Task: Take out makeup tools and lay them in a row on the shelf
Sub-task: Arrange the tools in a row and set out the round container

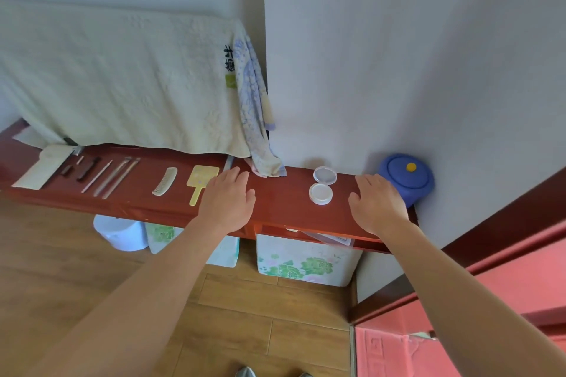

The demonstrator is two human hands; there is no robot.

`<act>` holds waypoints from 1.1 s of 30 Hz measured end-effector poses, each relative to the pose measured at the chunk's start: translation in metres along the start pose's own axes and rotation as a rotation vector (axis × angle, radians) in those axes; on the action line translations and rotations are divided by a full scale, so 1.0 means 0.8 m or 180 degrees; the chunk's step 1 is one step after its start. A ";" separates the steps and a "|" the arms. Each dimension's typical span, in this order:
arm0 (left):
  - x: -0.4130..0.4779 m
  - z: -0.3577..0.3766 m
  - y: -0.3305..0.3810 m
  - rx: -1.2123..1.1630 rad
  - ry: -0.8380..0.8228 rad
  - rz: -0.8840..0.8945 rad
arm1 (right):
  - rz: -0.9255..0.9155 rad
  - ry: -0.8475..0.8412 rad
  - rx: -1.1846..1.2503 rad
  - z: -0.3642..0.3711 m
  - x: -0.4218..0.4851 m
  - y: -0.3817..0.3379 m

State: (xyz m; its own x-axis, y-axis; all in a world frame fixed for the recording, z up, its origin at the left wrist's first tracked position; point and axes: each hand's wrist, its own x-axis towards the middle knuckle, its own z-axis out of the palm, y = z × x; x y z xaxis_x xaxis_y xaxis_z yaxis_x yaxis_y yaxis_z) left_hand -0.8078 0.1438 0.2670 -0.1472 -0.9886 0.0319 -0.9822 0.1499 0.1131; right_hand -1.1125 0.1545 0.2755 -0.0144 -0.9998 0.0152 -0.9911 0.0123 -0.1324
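Observation:
On the red-brown shelf lie makeup tools in a row: a pale pouch at far left, small dark clips, thin brushes, a cream comb, a yellow hand mirror, and an open white compact. My left hand rests flat on the shelf beside the mirror, fingers apart, holding nothing. My right hand lies flat to the right of the compact, also empty.
A blue round lidded pot stands at the shelf's right end against the wall. A pale towel and a floral cloth hang behind. Under the shelf are an open drawer, floral boxes and a white bucket.

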 end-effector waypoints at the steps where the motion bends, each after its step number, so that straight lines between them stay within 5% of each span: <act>1: -0.001 -0.002 -0.006 -0.0028 -0.0023 -0.0004 | 0.0005 0.0023 0.0006 0.000 0.000 -0.006; 16: -0.023 -0.023 -0.104 0.0050 0.0012 -0.0079 | -0.0419 0.0091 0.0119 0.013 0.016 -0.122; 33: -0.168 -0.057 -0.189 0.0044 0.0081 -0.1897 | -0.1992 -0.0205 -0.0070 0.012 0.058 -0.279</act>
State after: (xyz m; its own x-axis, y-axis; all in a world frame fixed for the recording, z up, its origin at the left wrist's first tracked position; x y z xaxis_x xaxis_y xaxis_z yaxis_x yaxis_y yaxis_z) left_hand -0.6342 0.2543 0.2910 0.4325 -0.9016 -0.0093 -0.8961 -0.4310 0.1058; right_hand -0.8905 0.1053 0.2966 0.5766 -0.8167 0.0235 -0.8117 -0.5759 -0.0974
